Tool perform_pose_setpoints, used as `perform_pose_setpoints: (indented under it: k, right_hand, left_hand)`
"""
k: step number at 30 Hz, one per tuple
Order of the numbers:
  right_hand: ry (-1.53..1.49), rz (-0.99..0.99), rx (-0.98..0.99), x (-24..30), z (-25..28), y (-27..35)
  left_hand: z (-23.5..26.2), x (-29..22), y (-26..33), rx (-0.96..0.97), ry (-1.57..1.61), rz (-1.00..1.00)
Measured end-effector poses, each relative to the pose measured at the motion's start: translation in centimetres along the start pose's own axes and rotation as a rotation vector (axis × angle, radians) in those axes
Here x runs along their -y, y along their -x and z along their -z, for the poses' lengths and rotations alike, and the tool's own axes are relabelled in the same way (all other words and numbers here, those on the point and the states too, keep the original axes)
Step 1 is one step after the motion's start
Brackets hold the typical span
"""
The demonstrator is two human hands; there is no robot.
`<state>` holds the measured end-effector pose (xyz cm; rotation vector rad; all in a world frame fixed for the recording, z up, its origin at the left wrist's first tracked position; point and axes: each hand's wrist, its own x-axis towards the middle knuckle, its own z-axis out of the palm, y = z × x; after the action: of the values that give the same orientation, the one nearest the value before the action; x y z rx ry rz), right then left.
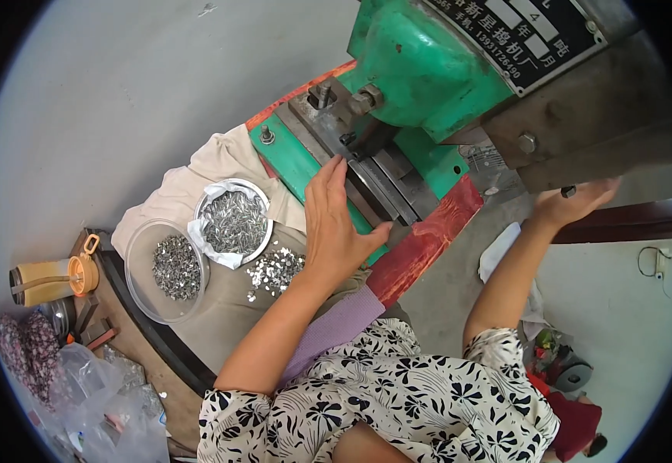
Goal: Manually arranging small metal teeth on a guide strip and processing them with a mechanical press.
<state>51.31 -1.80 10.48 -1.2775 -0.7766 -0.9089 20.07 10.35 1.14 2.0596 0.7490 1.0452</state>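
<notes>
A green press (436,69) stands in front of me, with a steel die block (394,181) on its green base plate (286,158). My left hand (332,220) lies along the near left side of the die, fingers stretched and thumb apart. Its fingertips touch or almost touch the steel, and I see nothing held in it. At the right, beside the steel ram housing (583,116), my right hand (579,202) is closed. A dark knob or bolt end (568,191) shows by its fingers; the housing's lower edge partly hides what it grips.
To the left, a foil-like lined bowl (268,239) holds thin shiny metal pieces, and a clear plastic tub (139,289) holds small grey parts. Loose metal bits (274,270) lie on the cloth. An orange-lidded bottle (46,282) and plastic bags (112,401) sit farther left.
</notes>
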Motion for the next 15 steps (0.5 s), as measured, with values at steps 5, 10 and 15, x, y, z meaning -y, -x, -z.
perform_pose_setpoints:
  k: [5, 10, 15]
  right_hand:
    - [-0.233, -0.187, 0.058, -7.8, 1.7, -8.7]
    - [0.386, 0.467, 0.208, -10.5, 4.6, -14.6]
    - [0.330, 0.175, 0.242, -32.1, 24.2, -39.1]
  left_hand:
    - [-0.5, 0.0, -0.2, -0.004, 0.008, -0.005]
    - [-0.9, -0.4, -0.7, -0.008, -0.008, 0.069]
    - [-4.3, -4.0, -4.5, 0.056, -0.092, 0.037]
